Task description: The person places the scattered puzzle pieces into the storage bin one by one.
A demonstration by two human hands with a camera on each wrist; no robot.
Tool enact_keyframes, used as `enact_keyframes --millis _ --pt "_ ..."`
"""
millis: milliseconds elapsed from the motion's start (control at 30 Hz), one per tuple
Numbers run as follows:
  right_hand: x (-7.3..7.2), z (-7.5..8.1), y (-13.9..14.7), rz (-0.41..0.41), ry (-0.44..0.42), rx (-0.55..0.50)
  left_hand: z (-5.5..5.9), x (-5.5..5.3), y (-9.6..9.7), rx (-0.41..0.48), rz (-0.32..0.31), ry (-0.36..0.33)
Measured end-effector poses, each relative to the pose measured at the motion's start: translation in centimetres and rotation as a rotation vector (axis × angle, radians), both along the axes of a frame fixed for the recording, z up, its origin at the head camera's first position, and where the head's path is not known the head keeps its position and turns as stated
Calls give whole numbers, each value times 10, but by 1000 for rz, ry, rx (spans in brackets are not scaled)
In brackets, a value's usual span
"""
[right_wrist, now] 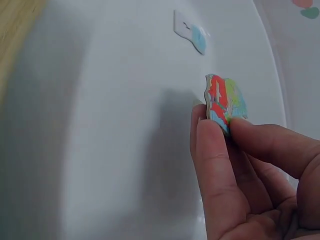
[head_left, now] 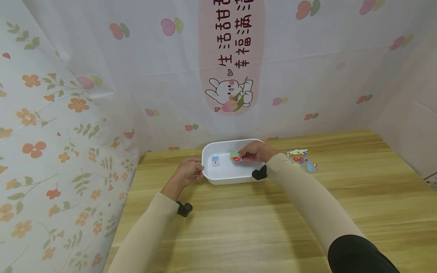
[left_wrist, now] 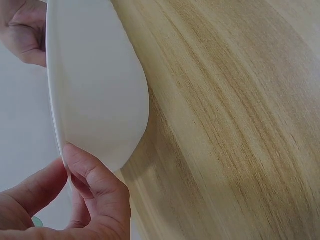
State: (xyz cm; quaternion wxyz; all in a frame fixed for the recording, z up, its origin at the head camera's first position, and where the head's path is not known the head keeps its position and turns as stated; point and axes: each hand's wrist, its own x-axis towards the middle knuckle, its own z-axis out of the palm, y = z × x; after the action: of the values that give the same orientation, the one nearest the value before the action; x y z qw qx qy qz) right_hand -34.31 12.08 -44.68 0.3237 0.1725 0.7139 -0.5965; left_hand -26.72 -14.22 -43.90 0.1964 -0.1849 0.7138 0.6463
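Note:
A white rectangular tray (head_left: 227, 175) stands on the wooden table near the back wall. My left hand (head_left: 188, 171) pinches its left rim between thumb and fingers, as the left wrist view also shows (left_wrist: 95, 190). Over the tray's inside, my right hand (head_left: 256, 151) pinches a colourful puzzle piece (right_wrist: 223, 100) of red, green and light blue between thumb and fingertips. Another puzzle piece (head_left: 215, 161), white and light blue, lies on the tray floor towards the left side.
To the right of the tray, several colourful puzzle pieces (head_left: 310, 165) lie in a loose cluster on the wooden table (head_left: 239, 220). A patterned cloth (head_left: 153, 76) hangs behind the table and along its left side.

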Motion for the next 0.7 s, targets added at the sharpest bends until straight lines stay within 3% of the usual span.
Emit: enact_keyframes --millis 200,700 --pt "-1 -10 -14 -5 -10 4 -1 0 -1 5 -2 2" --pt "-2 -16 -42 6 -15 46 -1 -2 -2 4 -13 1"
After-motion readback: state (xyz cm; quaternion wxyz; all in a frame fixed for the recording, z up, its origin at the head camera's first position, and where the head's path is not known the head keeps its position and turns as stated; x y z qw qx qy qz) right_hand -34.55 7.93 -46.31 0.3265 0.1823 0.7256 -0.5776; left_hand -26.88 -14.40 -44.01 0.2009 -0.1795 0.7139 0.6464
